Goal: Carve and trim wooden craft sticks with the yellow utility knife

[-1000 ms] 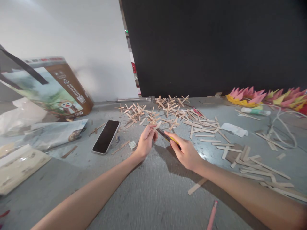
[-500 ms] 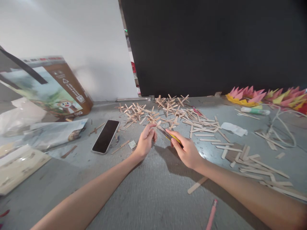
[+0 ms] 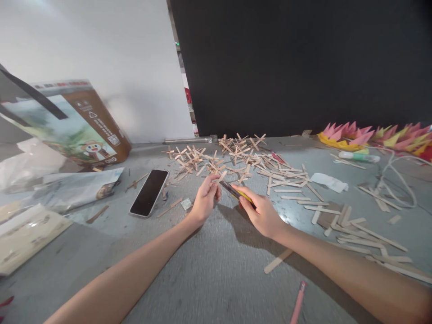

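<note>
My right hand (image 3: 261, 210) is closed around a yellow and black utility knife (image 3: 236, 192), its front end pointing up and left. Just left of that tip, my left hand (image 3: 204, 198) is closed in a pinch. A pale wooden craft stick (image 3: 222, 176) pokes out from its fingertips, most of it hidden by the fingers. The knife's front end lies close to this stick; whether they touch I cannot tell. Beyond both hands spreads a heap of crossed craft sticks (image 3: 192, 159) on the grey table (image 3: 189, 279).
Left of my hands lie a phone (image 3: 149, 192) and plastic packets (image 3: 77, 189), with a printed bag (image 3: 91, 126) behind. Loose sticks (image 3: 357, 231) cover the right side, near a glue stick (image 3: 359, 156), a white cable (image 3: 401, 204) and paper crowns (image 3: 347, 135). A pink pencil (image 3: 298, 302) lies in front.
The knife has shifted slightly up and left in my right hand's grip, with its front end turned a little. My left hand stays nearly still with the craft stick.
</note>
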`<state>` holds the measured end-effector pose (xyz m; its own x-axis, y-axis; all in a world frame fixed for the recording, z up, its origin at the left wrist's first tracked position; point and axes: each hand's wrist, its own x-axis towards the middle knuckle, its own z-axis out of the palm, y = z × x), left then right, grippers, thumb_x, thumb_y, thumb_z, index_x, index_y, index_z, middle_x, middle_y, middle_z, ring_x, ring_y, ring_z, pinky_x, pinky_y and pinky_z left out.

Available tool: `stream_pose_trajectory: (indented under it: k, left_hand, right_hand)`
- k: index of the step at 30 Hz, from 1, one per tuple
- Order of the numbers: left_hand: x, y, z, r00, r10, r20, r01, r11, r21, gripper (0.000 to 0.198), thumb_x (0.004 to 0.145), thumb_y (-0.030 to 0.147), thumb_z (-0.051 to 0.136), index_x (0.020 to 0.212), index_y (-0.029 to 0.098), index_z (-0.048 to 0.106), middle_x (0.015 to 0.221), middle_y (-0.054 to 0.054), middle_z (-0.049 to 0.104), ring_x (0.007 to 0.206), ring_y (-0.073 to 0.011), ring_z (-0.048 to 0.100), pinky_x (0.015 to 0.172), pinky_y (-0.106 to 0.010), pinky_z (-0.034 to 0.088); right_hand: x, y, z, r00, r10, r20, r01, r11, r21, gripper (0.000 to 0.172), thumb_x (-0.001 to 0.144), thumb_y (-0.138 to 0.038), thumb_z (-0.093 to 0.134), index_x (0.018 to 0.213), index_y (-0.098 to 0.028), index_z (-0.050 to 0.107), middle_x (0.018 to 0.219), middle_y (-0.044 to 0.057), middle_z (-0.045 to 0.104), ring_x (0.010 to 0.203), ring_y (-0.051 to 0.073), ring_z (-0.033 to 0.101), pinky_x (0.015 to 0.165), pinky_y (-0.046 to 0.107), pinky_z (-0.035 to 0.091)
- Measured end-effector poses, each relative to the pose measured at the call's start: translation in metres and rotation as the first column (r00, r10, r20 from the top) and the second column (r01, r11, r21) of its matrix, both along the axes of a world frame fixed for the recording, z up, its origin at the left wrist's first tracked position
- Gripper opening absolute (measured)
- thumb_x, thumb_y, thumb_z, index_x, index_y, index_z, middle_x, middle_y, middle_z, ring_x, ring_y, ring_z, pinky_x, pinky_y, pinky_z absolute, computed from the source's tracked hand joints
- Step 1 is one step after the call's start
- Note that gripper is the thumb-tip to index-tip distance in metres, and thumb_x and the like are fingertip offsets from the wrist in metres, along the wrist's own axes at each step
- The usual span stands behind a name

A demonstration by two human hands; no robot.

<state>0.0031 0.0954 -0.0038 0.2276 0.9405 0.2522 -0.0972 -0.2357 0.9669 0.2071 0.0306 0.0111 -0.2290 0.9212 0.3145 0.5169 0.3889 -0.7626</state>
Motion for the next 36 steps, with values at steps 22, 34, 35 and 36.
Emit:
stream_pose_trajectory:
  k: [22,34,35,36]
  left_hand:
    - [-0.001,0.002,-0.005,1.000,0.000,-0.006,0.001,1.000,0.022,0.031,0.100,0.044,0.055,0.119,0.019,0.055,0.062,0.006,0.053,0.057,-0.0125,0.051,0.062,-0.027,0.039]
    - [-0.001,0.002,-0.003,1.000,0.000,-0.024,0.001,1.000,0.027,0.033,0.099,0.046,0.056,0.117,0.019,0.053,0.061,0.007,0.053,0.057,-0.0132,0.050,0.063,-0.028,0.040]
    - [-0.001,0.002,-0.003,1.000,-0.001,-0.025,0.002,1.000,0.028,0.033,0.099,0.046,0.056,0.117,0.019,0.053,0.061,0.006,0.053,0.057,-0.0131,0.050,0.063,-0.027,0.040]
    - [-0.001,0.003,-0.003,1.000,-0.004,-0.024,0.004,1.000,0.031,0.033,0.099,0.046,0.056,0.117,0.019,0.053,0.061,0.006,0.053,0.057,-0.0131,0.050,0.063,-0.027,0.040]
  right_hand:
    - [0.003,0.009,-0.001,0.925,-0.036,-0.378,-0.069,0.963,-0.261,0.044,0.103,-0.039,0.048,0.144,-0.026,0.061,0.076,-0.001,0.066,0.040,0.008,0.040,0.041,0.022,0.030]
    - [0.003,0.009,-0.003,0.953,-0.005,-0.303,-0.083,0.958,-0.276,0.044,0.105,-0.042,0.046,0.145,-0.030,0.060,0.077,0.000,0.067,0.045,0.010,0.043,0.045,0.024,0.032]
    - [0.003,0.009,-0.002,0.953,-0.003,-0.303,-0.085,0.957,-0.277,0.044,0.105,-0.042,0.046,0.145,-0.030,0.060,0.077,-0.001,0.067,0.045,0.010,0.043,0.045,0.023,0.032]
    - [0.003,0.009,-0.002,0.954,-0.002,-0.301,-0.086,0.957,-0.277,0.043,0.105,-0.041,0.046,0.145,-0.030,0.061,0.077,-0.001,0.066,0.045,0.010,0.043,0.046,0.023,0.032]
